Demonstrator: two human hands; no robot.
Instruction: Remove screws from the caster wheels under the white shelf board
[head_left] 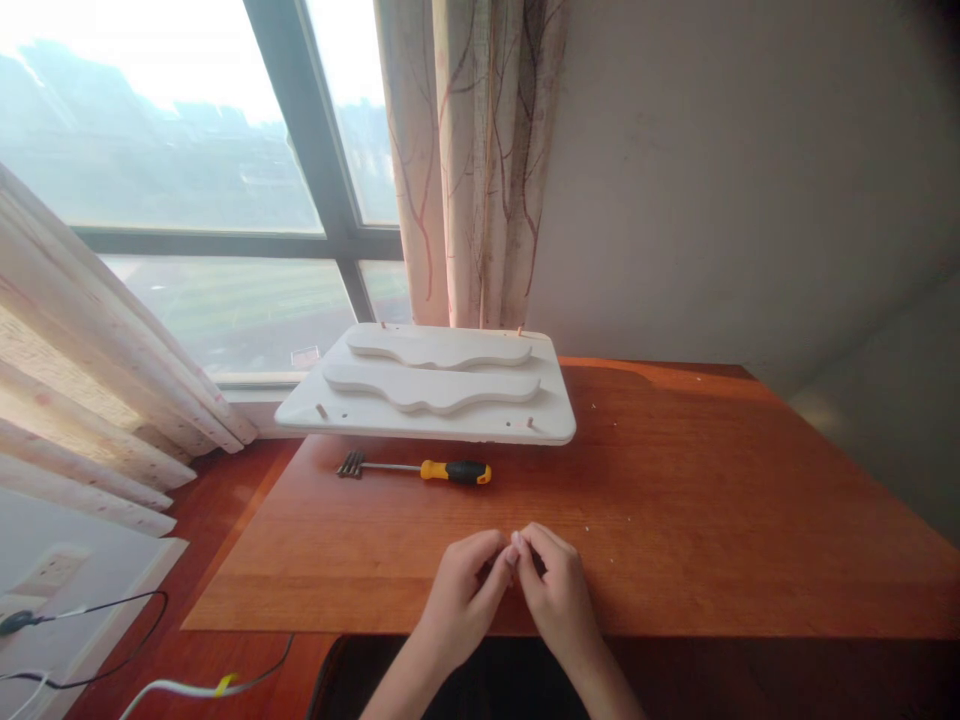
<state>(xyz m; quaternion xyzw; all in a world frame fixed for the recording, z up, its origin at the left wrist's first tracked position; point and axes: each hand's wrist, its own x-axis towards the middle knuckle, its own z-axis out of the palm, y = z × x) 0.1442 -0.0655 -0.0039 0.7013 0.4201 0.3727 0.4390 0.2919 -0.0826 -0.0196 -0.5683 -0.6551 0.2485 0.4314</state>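
My left hand (pixel 469 590) and my right hand (pixel 553 583) meet over the table's front edge, fingers curled and fingertips touching. I see nothing held in either hand; the inner sides of the fingers are hidden. Beyond them lies a screwdriver (pixel 457 472) with a yellow and black handle, its shaft pointing left. Several dark bolts (pixel 350 464) lie by its tip. Farther back is a white board (pixel 465 421) with rounded corners, wooden dowels (pixel 530 423) and small holes. Two white wavy-edged slats, the near one (pixel 431 388) and the far one (pixel 439 348), lie on the board.
The brown wooden table (pixel 720 500) has small white specks on it. A window (pixel 225 310) and patterned curtains (pixel 480 160) stand behind and to the left. At lower left, cables (pixel 180 688) run near a wall socket (pixel 56 572). A grey wall (pixel 712 180) rises behind the table.
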